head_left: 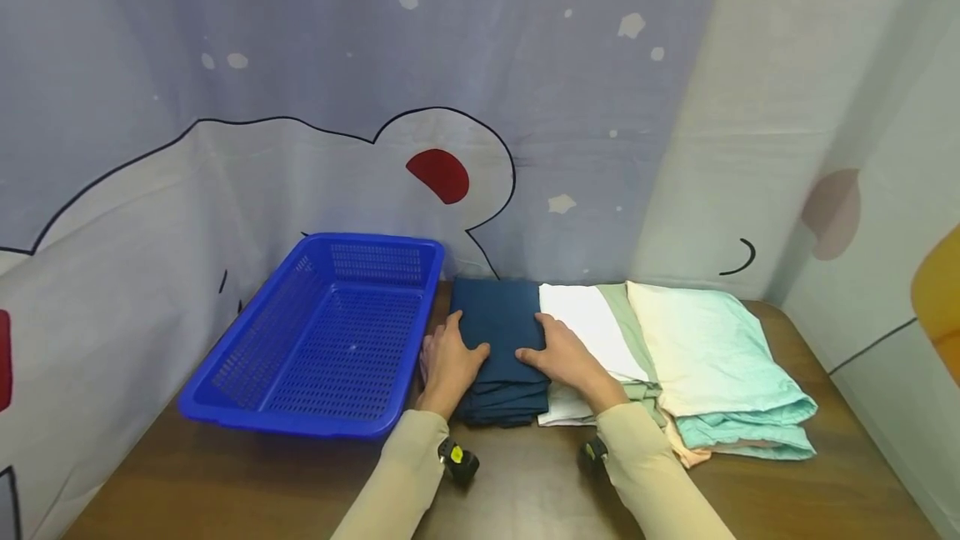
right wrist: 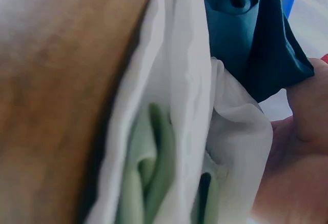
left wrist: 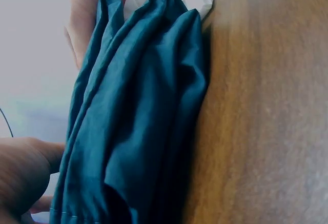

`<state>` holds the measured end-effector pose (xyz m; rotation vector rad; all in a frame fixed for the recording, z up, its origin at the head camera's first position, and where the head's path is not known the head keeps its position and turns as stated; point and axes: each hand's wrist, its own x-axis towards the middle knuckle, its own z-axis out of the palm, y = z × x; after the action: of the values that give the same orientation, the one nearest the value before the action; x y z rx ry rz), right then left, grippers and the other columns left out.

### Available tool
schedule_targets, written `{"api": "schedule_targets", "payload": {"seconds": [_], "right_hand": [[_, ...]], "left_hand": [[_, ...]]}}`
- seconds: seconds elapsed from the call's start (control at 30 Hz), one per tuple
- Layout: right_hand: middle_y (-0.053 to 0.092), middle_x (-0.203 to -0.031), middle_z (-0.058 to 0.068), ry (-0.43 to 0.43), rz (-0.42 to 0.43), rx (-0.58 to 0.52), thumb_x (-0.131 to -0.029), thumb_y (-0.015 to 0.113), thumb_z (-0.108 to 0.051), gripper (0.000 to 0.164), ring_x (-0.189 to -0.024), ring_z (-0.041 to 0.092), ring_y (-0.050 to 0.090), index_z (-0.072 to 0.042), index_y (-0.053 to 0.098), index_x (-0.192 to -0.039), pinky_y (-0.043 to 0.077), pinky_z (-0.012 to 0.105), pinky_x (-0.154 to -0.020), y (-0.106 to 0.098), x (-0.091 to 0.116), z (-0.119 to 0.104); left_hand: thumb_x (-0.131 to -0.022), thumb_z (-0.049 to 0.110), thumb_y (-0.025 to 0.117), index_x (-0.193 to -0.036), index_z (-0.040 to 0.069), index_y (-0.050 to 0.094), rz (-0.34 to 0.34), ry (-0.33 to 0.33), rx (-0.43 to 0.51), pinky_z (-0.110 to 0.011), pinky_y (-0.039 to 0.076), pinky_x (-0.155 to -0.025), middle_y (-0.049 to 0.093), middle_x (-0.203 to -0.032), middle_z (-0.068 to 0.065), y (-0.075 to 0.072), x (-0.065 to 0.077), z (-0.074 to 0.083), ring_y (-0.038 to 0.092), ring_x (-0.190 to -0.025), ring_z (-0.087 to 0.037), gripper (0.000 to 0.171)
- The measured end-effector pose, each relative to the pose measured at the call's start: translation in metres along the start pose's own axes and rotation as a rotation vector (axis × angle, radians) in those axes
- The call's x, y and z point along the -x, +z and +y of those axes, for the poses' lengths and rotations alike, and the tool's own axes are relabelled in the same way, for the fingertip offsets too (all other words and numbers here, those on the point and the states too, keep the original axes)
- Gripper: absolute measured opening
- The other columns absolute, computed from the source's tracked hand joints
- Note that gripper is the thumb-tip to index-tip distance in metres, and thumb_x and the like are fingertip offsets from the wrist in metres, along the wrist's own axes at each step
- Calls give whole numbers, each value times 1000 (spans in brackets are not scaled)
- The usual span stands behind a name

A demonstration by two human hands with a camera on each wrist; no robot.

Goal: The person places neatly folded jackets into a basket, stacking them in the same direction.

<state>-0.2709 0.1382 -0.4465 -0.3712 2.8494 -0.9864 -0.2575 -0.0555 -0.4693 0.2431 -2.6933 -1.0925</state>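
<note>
A: Counter [head_left: 517,482]: one, brown wood, bearing all lots. Clock centre?

B: The navy stack [head_left: 498,327], as seen from the head. Blue basket [head_left: 300,423]: one, slotted plastic, at nine o'clock, just beside.

A: Folded cloth?

B: Cream-and-mint stack [head_left: 690,348]: one, outer three o'clock. White-and-green stack [head_left: 577,323]: one, inner three o'clock, touching the navy stack. Navy stack: one, several layers, folds showing towards six o'clock, between both grips.

A: Condition of grips?

B: Left grip [head_left: 453,361]: nine o'clock side, thumb spread over the top, fingers bent along the edge, holding the navy stack. Right grip [head_left: 566,357]: three o'clock side, same hold mirrored. Fingertips partly hidden; firmness cannot be told.

A: Step in hand?

B: By judgement, squaring or gathering the navy stack from its two sides.

A: Next move calls for?

B: Probably even pressure from both sides, lowest layers included, or the folds may slip; also care at three o'clock, where the white-and-green stack could drag along.
</note>
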Motion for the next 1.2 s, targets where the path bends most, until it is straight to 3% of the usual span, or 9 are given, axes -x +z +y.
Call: {"api": "schedule_targets", "payload": {"seconds": [0.23,0.5,0.73,0.97,1.2], "right_hand": [[49,-149,39,8,-23,13,-97,75,-29,84,-138,51,50,14,35,-156,41,58,-113,-3,-8,-2],[39,-159,36,23,-30,-93,-95,76,-29,92,-144,52,43,9,27,-162,37,61,-116,-3,-10,-1],[37,-164,30,31,23,-207,-95,74,-21,85,-147,50,40,-1,30,-165,34,62,-117,-5,-6,4],[44,-158,30,-25,70,-320,-97,74,-18,81,-139,51,50,-7,34,-165,46,61,-107,-14,2,7],[47,-151,30,-76,107,-409,-97,76,-16,81,-124,51,62,-10,35,-166,56,57,-95,-27,6,8]], "left_hand": [[-92,20,85,-158,12,50,-13,33,51,-57,44,-108,62,-140,-22,-3,-4,-2,59,-128,-44,75],[-95,15,81,-161,14,46,-26,21,140,-58,44,-110,60,-144,-24,-4,-6,-3,56,-134,-43,74],[-95,6,77,-158,9,48,-7,54,274,-58,39,-115,53,-153,-26,-4,-5,-1,49,-141,-44,70],[-94,7,80,-157,12,50,78,165,228,-57,45,-108,60,-142,-22,-7,-1,8,58,-132,-42,71],[-94,11,81,-156,17,53,119,202,222,-56,48,-104,63,-139,-16,-16,1,22,61,-127,-38,69]]}}
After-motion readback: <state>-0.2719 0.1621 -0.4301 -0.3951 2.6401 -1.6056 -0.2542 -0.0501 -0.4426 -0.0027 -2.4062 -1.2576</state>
